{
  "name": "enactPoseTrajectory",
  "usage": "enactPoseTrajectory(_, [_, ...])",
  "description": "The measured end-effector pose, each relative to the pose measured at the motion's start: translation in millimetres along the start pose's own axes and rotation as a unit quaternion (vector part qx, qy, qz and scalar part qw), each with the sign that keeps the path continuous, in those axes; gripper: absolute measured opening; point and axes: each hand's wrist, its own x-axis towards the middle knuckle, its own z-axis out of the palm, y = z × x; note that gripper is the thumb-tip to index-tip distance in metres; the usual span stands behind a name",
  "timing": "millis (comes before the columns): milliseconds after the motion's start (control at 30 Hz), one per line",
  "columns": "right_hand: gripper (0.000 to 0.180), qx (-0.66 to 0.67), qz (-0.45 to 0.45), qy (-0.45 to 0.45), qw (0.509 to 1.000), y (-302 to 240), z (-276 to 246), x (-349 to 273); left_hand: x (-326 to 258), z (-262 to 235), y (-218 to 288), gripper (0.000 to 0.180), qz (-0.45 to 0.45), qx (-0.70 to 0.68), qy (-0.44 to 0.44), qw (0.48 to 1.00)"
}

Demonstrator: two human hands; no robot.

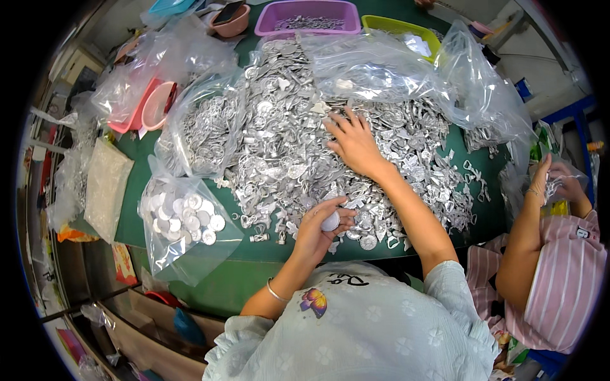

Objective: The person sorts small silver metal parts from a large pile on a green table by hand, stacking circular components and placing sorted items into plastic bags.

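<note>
A wide heap of small silver-coloured metal pieces (273, 140) covers the green table. At its near edge my left hand (311, 232) is turned palm up, its fingers curled around a round, flat metal disc (330, 221); whether more lie beneath it I cannot tell. My right hand (356, 146) rests farther back on the heap, fingers spread, touching the pieces and gripping nothing that shows. Left of my left hand, a clear plastic bag (190, 257) contains several similar round discs. Another clear bag (166, 143), full of metal pieces, leans against the heap's left side.
Along the back stand a purple basin (259, 25) with metal pieces and a yellow-green basin (381, 24). Clear plastic sheeting (381, 70) drapes over the far heap. At the right, a co-worker's hands (540, 178) hold a clear bag. Open drawers (146, 324) lie below at left.
</note>
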Motion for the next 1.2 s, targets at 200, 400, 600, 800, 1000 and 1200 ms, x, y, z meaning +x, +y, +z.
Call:
enactPoseTrajectory(200, [0.035,0.272,-0.016,-0.038,0.961,4,-25,-39,1,-12,-3,0.026,0.021,-0.005,0.012,1.0])
enactPoseTrajectory(400, [0.026,-0.134,0.121,0.198,0.964,61,-31,-37,7,6,-6,0.026,0.008,0.016,-0.02,1.0])
enactPoseTrajectory(600, [0.019,-0.066,0.07,0.198,0.975,83,-21,-41,9,15,-7,0.028,0.008,0.016,-0.009,1.0])
enactPoseTrajectory(800, [0.008,0.082,0.183,0.263,0.944,73,-30,-46,9,11,-8,0.029,0.018,0.012,0.009,1.0])
enactPoseTrajectory(1000, [0.024,0.8,0.34,0.159,0.468,37,-44,-79,13,20,-5,0.03,0.027,0.041,0.002,0.999])
enactPoseTrajectory(1200, [0.031,0.827,0.342,0.069,0.44,15,-50,-98,32,40,-4,0.044,0.056,0.098,0.006,0.994])
